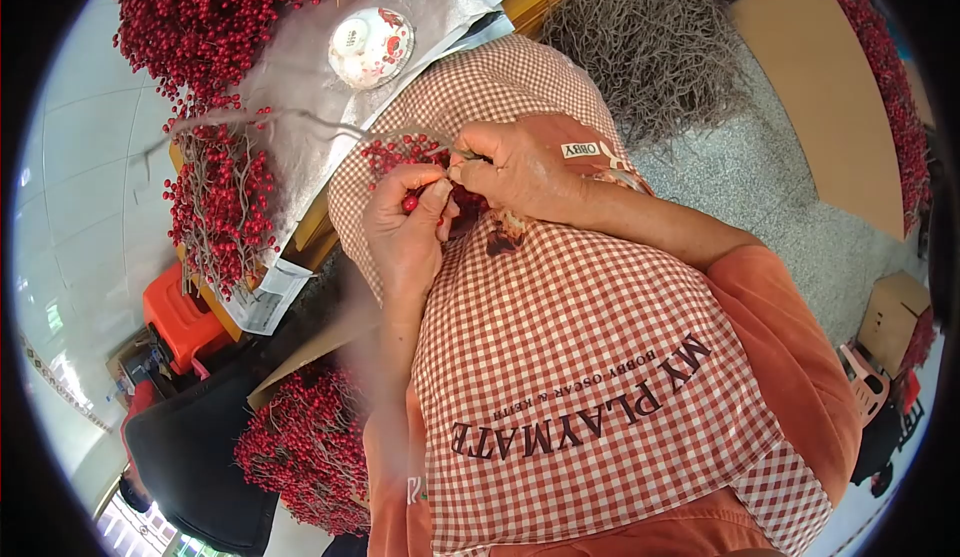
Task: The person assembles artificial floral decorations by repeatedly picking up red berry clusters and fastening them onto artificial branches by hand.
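A thin brown twig (325,122) reaches leftward from my right hand (515,169), its far end blurred. The thumb and fingers of that hand are closed round the twig's near end. Close beside it, my left hand (408,219) pinches a small sprig of red berries (410,202); its stem is mostly hidden by the fingers. The fingertips of both hands meet or nearly meet. Behind them, more red berries (392,154) lie on the checked apron (570,307) over my lap.
Bunches of red berry branches (215,17) lie on the covered table (300,67), near a patterned dish (385,57) with something white on it. Bare twigs (640,52) are heaped at upper right, beside a cardboard sheet (820,97). A red stool (180,317) stands left.
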`<state>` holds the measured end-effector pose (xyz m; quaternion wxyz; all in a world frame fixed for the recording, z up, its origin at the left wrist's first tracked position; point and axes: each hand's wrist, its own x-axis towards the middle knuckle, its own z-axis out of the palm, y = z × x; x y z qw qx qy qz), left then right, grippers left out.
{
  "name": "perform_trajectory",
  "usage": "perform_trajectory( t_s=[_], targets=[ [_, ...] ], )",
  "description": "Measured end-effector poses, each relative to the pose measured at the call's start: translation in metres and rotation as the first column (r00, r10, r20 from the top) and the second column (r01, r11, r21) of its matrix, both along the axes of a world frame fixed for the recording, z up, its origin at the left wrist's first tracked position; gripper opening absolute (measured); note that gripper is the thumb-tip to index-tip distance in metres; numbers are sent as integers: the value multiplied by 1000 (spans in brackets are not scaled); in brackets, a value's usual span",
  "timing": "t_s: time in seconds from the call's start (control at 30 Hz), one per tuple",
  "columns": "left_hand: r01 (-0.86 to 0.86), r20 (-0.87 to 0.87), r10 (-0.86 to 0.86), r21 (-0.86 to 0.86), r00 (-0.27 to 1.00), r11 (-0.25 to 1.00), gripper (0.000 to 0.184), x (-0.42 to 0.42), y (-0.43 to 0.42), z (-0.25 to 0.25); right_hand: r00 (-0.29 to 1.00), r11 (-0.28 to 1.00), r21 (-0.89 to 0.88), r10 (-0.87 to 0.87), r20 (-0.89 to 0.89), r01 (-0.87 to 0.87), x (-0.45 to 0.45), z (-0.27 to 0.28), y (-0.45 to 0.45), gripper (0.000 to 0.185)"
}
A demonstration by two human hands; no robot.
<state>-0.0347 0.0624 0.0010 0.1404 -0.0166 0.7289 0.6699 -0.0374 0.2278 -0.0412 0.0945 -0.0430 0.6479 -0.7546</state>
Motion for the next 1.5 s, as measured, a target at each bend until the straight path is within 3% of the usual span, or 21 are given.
perform_trajectory(
  t_s=[0.1, 0.13, 0.2, 0.23, 0.3, 0.37, 0.43, 0.47, 0.57, 0.63, 0.7, 0.77, 0.83, 0.9, 1.0, 1.03, 1.1, 1.17, 1.27, 1.33, 1.5],
  targets=[
    [6, -37, -5, 23, 999, 1000, 11, -3, 3, 3, 997, 1000, 1, -4, 73, 4, 0, 11, 7, 21],
    [38, -33, -41, -71, 999, 997, 17, -6, 4, 9, 998, 1000, 3, -1, 66, 1, 1, 12, 8, 21],
    [26, -98, -39, -139, 994, 990, 38, -11, 8, 16, 982, 952, 269, -104, -156, 144, -1, 11, 10, 16],
    [22, -112, -38, -136, 993, 990, 38, -14, 6, 20, 980, 952, 270, -103, -171, 147, -5, 5, 10, 16],
    [-70, -288, 0, -233, 958, 970, 46, -15, -5, 28, 718, 798, 317, -195, -668, 512, -11, -7, 10, 9],
    [-97, -302, 37, -185, 952, 978, 37, -13, -13, 26, 727, 745, 408, -146, -671, 527, -4, -3, 14, 15],
    [-141, 58, 130, 238, 990, 961, 26, -13, -15, 30, 715, 685, 515, -13, -699, 516, -2, -3, 14, 23],
    [-288, 47, 284, 221, 958, 932, 17, -13, -3, 28, 716, 686, 516, -10, -698, 513, -2, -3, 12, 23],
    [-238, -46, 251, 190, 967, 952, 18, -18, -12, 22, 765, 745, 467, -88, -638, 476, 1, -1, 11, 32],
    [-238, -58, 253, 191, 966, 952, 18, -18, -16, 22, 894, 763, 517, -178, -411, 389, 6, 11, 22, 40],
    [-237, -72, 254, 193, 964, 952, 18, -18, -19, 20, 842, 761, 463, -197, -503, 454, 8, 16, 40, 38],
    [-148, -97, 149, 21, 984, 989, 17, -16, -18, 19, 777, 751, 404, -225, -587, 522, 8, 22, 45, 37],
    [-44, -165, 46, 16, 985, 999, 15, -10, -6, 23, 688, 845, 324, -69, -722, 425, 9, 34, 35, 35],
    [144, -224, -147, -28, 964, 989, 16, -8, 4, 28, 625, 814, 319, -67, -778, 485, 12, 41, 26, 28],
    [290, -309, -306, -98, 900, 952, 21, -12, 11, 34, 750, 814, 453, 32, -661, 364, 17, 27, 22, 18],
    [282, -307, -298, -98, 904, 954, 21, -11, 13, 36, 751, 817, 453, 38, -659, 357, 15, 25, 24, 18],
    [62, -35, -65, -83, 997, 995, 24, -6, 18, 40, 809, 863, 407, -2, -588, 298, 11, 17, 25, 15],
    [42, -108, -64, -199, 992, 979, 25, -15, -6, 19, 832, 874, 372, -65, -551, 314, 8, 12, 30, 12],
    [23, -178, -109, -429, 978, 903, 22, -27, -51, -8, 858, 844, 349, -222, -463, 407, 0, 9, 51, 13],
    [93, -176, -294, -694, 939, 714, 21, -28, -56, -5, 812, 818, 319, -274, -515, 478, -8, 5, 60, 13],
    [204, -137, -438, -738, 888, 644, 24, -9, -53, -17, 851, 827, 340, -277, -446, 448, -3, -1, 59, 12]
  ],
)
